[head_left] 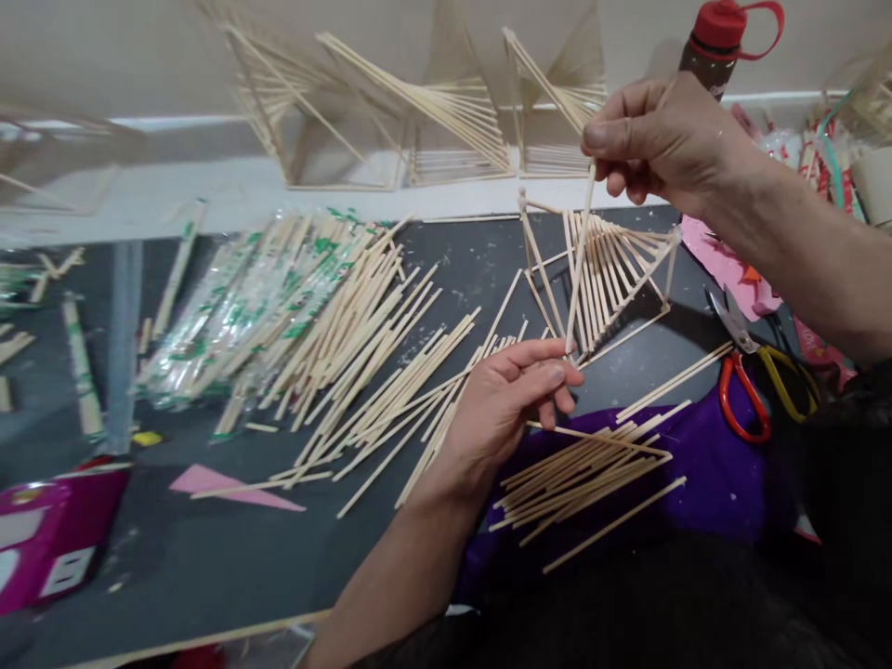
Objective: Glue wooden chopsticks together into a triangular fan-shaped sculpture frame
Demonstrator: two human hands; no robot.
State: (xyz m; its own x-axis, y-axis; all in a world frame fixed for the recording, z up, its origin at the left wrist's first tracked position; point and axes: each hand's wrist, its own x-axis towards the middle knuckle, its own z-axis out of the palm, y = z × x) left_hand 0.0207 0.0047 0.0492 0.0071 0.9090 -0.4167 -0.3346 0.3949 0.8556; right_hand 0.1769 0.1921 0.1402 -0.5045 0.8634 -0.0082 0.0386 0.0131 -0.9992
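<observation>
My right hand (pixel 655 139) pinches the upper end of a thin wooden chopstick (pixel 582 246), which hangs slanting down. At its lower end, the fingertips of my left hand (pixel 519 390) close around the tip, thumb and index finger near each other. Just behind this chopstick stands a small frame of chopsticks (pixel 620 269), its sticks fanned in a twisted row. Below my left hand, a batch of loose chopsticks (pixel 578 488) lies on a purple cloth (pixel 717 474). More loose chopsticks (pixel 411 372) spread over the dark table to the left.
Plastic-wrapped chopsticks (pixel 257 288) lie left of centre, near a clear ruler (pixel 124 344). Finished twisted frames (pixel 446 111) line the wall. Scissors (pixel 745 372) with red and yellow handles lie at right. A red-capped bottle (pixel 717 46) stands behind my right hand. A magenta case (pixel 62 534) sits at left.
</observation>
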